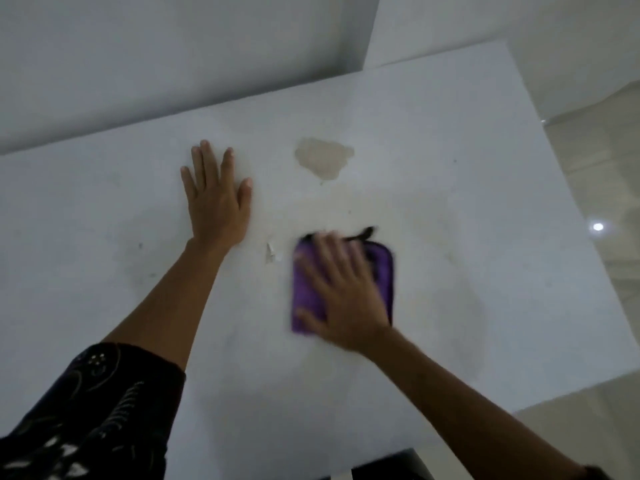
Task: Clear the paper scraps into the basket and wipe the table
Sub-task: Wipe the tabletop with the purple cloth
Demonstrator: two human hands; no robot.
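— Head view: what do we log around the work area?

— White table (450,168) set against a pale wall (173,46). Glossy light floor (606,289) to the right, with one bright glare spot (598,226). A dark patterned sleeve (86,410) covers the left upper arm at the lower left corner. A dark object (391,467) shows at the bottom edge, just off the near side of the table; we cannot tell what it is.

— Anything lying in the way on the surface?

— We note a beige, irregular patch (323,157) on the tabletop, beyond the cloth and to the right of the left hand. Whether it is a stain or worn surface we cannot tell. Faint grey smudges are scattered elsewhere. One small white paper scrap (271,252) lies between the two hands, just left of the cloth, and no hand touches it.

— Hands?

— Left hand (216,202) lies flat on the table, palm down, fingers straight and spread, holding nothing. Right hand (343,299) presses flat on a purple cloth (304,289) with dark edging, fingers extended over it, not curled round it. We record this hand as blurred. The cloth lies on the table near its middle, folded into a rough rectangle, with a dark corner sticking out at its far edge.
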